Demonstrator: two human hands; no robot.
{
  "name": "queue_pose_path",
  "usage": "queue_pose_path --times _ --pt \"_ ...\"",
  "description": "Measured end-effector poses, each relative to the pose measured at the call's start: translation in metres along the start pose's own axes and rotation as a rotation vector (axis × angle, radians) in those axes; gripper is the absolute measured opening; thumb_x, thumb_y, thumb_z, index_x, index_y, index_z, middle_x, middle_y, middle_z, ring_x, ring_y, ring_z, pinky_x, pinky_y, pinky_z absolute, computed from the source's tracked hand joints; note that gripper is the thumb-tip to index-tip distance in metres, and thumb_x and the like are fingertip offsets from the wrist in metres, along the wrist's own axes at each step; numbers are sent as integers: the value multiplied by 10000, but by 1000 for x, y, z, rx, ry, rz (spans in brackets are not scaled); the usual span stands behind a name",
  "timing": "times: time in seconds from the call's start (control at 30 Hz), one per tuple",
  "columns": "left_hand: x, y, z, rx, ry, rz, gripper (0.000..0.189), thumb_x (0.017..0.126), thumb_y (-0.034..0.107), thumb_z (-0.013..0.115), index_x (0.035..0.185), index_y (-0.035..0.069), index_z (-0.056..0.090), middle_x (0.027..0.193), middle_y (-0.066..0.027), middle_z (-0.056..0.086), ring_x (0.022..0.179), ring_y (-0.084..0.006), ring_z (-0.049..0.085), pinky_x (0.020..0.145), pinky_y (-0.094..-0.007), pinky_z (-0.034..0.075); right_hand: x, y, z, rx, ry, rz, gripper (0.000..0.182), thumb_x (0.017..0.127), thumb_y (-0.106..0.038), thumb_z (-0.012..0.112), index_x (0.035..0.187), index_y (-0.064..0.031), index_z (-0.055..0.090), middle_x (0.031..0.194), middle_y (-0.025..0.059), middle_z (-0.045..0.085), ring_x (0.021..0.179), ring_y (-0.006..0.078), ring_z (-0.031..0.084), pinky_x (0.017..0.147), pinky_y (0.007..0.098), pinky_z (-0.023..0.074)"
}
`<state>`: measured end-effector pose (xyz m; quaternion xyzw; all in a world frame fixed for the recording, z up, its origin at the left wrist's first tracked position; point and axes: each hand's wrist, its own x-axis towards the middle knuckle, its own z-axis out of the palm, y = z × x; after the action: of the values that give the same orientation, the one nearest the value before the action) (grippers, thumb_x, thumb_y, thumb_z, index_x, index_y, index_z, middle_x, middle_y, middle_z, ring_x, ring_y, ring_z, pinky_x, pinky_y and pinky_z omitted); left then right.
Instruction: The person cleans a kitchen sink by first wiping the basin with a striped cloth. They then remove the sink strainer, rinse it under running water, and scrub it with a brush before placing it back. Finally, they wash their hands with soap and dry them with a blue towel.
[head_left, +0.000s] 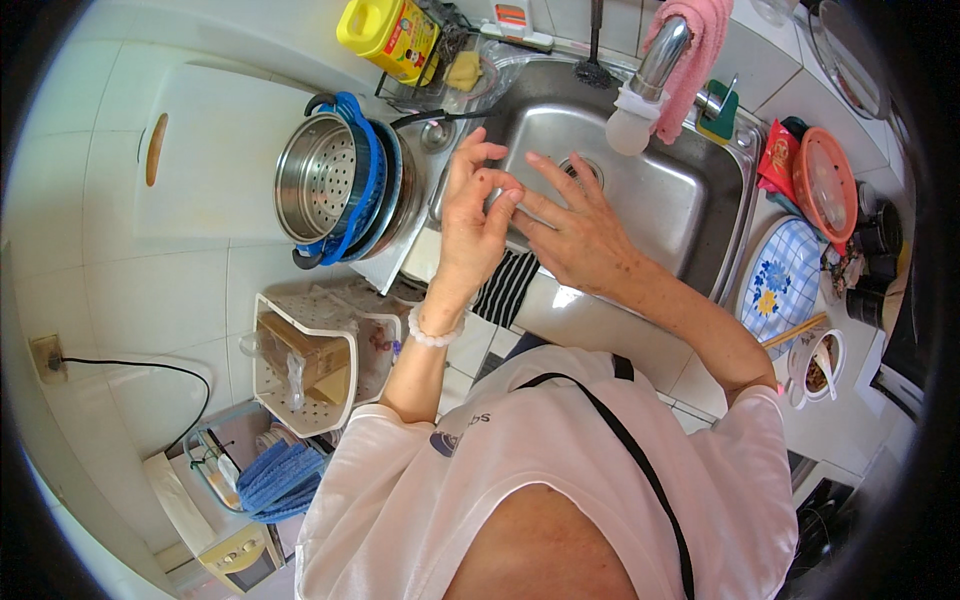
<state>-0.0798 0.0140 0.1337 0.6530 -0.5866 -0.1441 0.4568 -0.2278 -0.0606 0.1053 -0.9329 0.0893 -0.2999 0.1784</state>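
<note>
Both bare hands are raised over the near left part of a stainless steel sink (652, 217). My left hand (480, 202), with a pale beaded bracelet (436, 327) at the wrist, pinches a fingertip of my right hand between thumb and forefinger. The other fingers of my right hand (574, 225) are spread, and no object shows in it. Beyond the hands stands a chrome faucet (664, 56) with a whitish nozzle cover (630, 127) and a pink towel (701, 67) draped over it. A black-and-white striped cloth (507, 289) lies at the counter edge below the hands.
Left of the sink are stacked steamer pots and basins (322, 176). A yellow container (390, 37) and a sponge (463, 71) sit behind. At right are an orange basket (825, 184), a checkered oval plate (780, 277), chopsticks (795, 331) and a white cup with a spoon (799, 367).
</note>
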Motion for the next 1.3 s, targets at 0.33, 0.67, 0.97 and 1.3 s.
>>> queue_pose_path --times 0.33,0.67,0.97,1.3 --pt "-24 -12 -12 -596 267 -269 53 897 65 522 851 49 544 1158 -71 486 1246 -238 373 996 -415 367 2 1 -1 10 -53 35 253 755 -129 585 988 -45 635 1308 55 455 1288 280 309 1026 545 242" --pt "-86 -19 -55 -992 428 -463 146 905 159 530 926 30 594 1174 -106 538 1208 -233 417 967 -463 392 -18 6 24 56 -169 136 351 721 -103 615 1067 -48 584 1387 89 367 1308 329 263 1029 549 241" --pt "-164 -45 -94 -1154 783 -541 370 950 324 418 825 27 600 1154 -140 552 1225 -266 397 1006 -495 324 -65 18 78 108 -321 362 371 733 -38 594 1102 -14 566 1403 124 344 1311 355 257 1062 434 251" --pt "-289 -267 -112 -961 1401 -1025 137 808 66 605 684 46 550 820 -68 599 757 -173 549 688 -301 419 -125 1 117 101 -385 714 362 827 -57 488 1161 78 506 1407 225 298 1262 394 335 1039 425 273"
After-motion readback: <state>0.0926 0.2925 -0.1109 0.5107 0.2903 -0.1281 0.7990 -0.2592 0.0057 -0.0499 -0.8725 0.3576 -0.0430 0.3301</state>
